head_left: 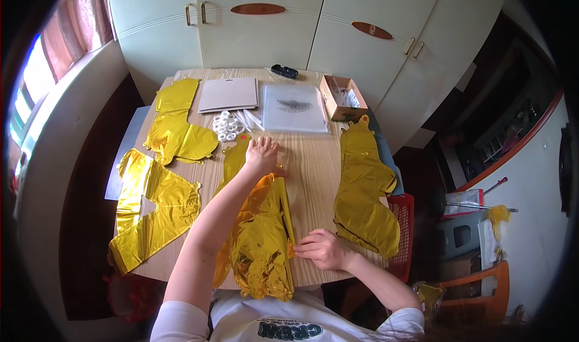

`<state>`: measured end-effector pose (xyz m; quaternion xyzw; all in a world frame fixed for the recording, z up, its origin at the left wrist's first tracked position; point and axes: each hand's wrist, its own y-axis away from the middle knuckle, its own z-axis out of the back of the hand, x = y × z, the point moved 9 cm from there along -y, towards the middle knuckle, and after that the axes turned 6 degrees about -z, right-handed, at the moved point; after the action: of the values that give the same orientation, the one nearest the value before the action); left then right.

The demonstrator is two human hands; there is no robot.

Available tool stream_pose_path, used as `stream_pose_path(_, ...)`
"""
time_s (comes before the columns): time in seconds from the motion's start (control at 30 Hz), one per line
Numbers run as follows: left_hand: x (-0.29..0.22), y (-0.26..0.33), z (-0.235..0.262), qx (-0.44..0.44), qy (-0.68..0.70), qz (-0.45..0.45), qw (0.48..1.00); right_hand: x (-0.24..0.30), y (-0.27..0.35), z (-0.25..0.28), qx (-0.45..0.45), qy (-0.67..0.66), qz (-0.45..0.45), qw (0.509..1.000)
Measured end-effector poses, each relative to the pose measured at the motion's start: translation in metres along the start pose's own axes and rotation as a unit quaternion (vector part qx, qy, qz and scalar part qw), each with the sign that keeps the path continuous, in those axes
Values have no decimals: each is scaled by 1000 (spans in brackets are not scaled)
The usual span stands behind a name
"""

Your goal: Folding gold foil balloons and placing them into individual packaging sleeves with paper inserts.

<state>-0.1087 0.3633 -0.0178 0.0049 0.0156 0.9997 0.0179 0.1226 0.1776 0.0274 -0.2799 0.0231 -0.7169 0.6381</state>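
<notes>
In front of me a flat gold foil balloon (259,245) lies on the wooden table, crinkled and partly folded, its near end reaching the table's front edge. My left hand (262,155) presses on its far end, palm down, with the fingers laid forward. At the balloon's right edge, my right hand (325,248) has its fingertips drawn together on the foil beside a small orange patch; the thumb's grip is partly hidden. My left forearm covers part of the foil.
More flat gold balloons lie at the far left (175,125), near left (157,203) and right (365,185). Toward the back are white tape rolls (226,125), white sticks (250,119), grey boards (229,94), clear plastic sleeves (295,110), a cardboard box (344,98) and a black object (284,71).
</notes>
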Motion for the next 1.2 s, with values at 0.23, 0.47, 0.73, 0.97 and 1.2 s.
stream_pose_path(0.23, 14, 5, 15, -48, -11, 44, 998, -1, -1, -1, -7, -21, -19, 1000)
stream_pose_path(0.47, 35, 109, 33, -77, 105, -7, 992, -50, 3, -4, -46, -143, -143, 978)
stream_pose_path(0.73, 40, 239, -4, 35, 63, -57, 996, -72, -51, -32, 43, 78, -203, 975)
stream_pose_path(0.97, 19, 235, 3, 2, 83, -76, 994, -75, -45, -42, 52, 115, -201, 971)
stream_pose_path(1.2, 3, 220, 0, -5, 77, -97, 992, -73, -44, -35, 23, 117, -199, 973)
